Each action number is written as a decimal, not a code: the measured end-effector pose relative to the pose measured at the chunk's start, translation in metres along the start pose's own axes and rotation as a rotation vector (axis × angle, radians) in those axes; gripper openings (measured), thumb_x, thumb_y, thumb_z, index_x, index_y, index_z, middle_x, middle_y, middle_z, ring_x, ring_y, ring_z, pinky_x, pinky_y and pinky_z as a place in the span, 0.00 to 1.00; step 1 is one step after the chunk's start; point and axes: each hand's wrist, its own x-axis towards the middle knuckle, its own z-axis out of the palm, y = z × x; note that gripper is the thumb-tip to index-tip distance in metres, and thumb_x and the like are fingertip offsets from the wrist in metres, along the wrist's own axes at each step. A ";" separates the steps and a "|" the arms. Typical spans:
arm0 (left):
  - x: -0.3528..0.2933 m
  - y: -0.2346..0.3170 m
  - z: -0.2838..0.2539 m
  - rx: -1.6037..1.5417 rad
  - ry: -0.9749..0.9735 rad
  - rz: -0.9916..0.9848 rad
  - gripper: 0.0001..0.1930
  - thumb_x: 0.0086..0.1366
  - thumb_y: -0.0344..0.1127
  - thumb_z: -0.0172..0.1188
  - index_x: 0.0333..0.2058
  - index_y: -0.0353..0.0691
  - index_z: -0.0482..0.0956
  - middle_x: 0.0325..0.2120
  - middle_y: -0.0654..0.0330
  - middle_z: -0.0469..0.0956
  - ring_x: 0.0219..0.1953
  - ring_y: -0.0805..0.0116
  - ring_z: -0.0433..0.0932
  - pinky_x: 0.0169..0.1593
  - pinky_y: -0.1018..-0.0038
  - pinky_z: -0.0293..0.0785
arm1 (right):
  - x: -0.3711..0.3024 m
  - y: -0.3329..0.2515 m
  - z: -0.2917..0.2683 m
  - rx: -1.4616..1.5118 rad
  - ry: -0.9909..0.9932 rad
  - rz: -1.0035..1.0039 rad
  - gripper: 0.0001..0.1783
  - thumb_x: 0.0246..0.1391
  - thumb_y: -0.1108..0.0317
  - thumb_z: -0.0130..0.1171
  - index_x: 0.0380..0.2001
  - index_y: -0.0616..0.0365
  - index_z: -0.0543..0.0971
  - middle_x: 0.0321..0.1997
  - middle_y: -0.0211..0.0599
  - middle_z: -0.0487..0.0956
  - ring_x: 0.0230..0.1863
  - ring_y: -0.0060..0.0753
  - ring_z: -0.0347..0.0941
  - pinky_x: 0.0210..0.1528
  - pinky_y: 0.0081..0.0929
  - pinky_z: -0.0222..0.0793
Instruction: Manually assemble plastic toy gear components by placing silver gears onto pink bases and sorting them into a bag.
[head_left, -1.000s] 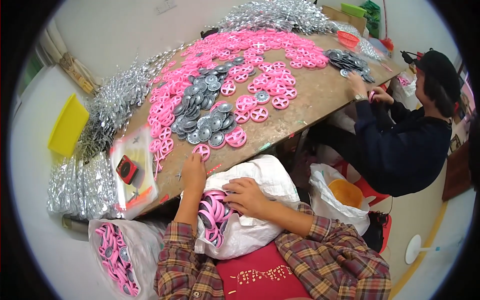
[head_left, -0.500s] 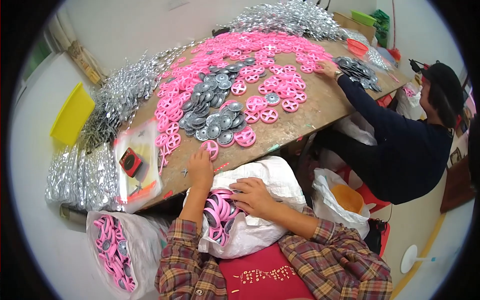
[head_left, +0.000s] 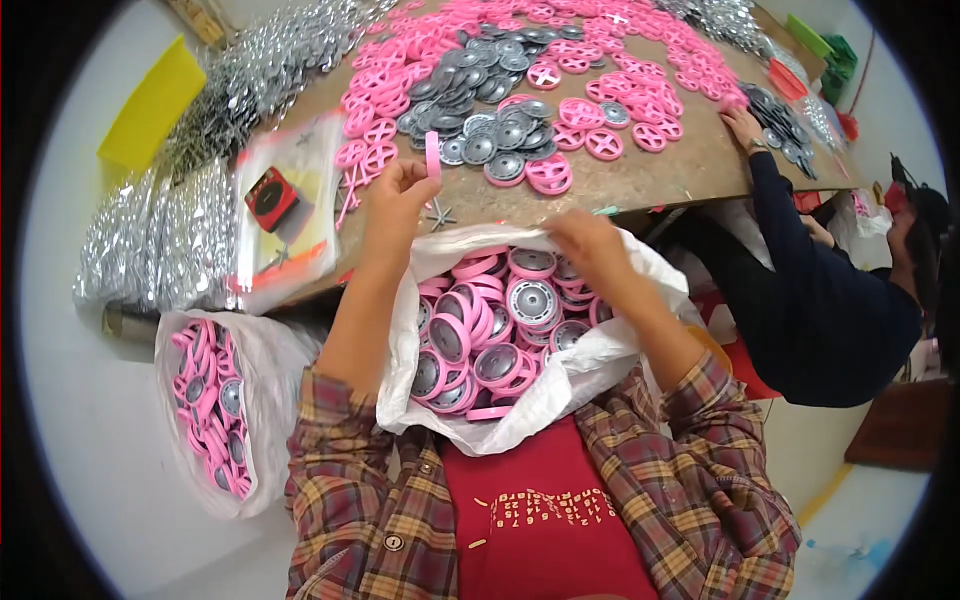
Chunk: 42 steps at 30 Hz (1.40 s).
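My left hand is raised over the table's near edge, pinching a pink wheel ring seen edge-on. At the far rim of a white woven sack, my right hand has its fingers curled on the cloth, slightly blurred. The sack stands against me with its mouth spread wide. Inside lie many pink wheels with grey hubs. Beyond my hands, loose grey hub discs lie heaped on the table, with pink rings around them.
On the table's left are a red-and-black device on plastic bags, silver strips and a yellow basket. A second sack of wheels stands lower left. At right, a co-worker reaches onto the table beside another grey pile.
My left hand has lifted a pink ring off the table. My right hand has moved from the wheels to the far rim, and the sack's mouth is wider. The view has tilted down.
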 end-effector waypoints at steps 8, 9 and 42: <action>-0.106 0.054 -0.036 -0.418 -0.480 -0.304 0.11 0.54 0.31 0.61 0.36 0.40 0.72 0.32 0.67 0.73 0.35 0.80 0.69 0.41 0.81 0.65 | 0.107 0.022 -0.023 0.060 -0.054 -0.005 0.07 0.50 0.70 0.58 0.33 0.58 0.79 0.32 0.43 0.79 0.32 0.41 0.76 0.33 0.31 0.69; -0.111 0.056 -0.041 -0.413 -0.520 -0.311 0.10 0.54 0.29 0.61 0.36 0.40 0.72 0.35 0.66 0.73 0.38 0.79 0.70 0.43 0.80 0.66 | 0.121 0.023 -0.024 0.163 -0.177 0.088 0.07 0.50 0.69 0.57 0.33 0.58 0.79 0.32 0.42 0.79 0.32 0.41 0.76 0.33 0.31 0.69; -0.103 0.104 0.008 -0.105 -0.377 -0.019 0.13 0.67 0.34 0.49 0.45 0.30 0.70 0.31 0.59 0.76 0.36 0.74 0.76 0.38 0.77 0.75 | 0.026 -0.104 -0.061 1.056 -0.033 0.243 0.13 0.56 0.73 0.54 0.46 0.62 0.75 0.33 0.28 0.76 0.28 0.15 0.69 0.28 0.14 0.66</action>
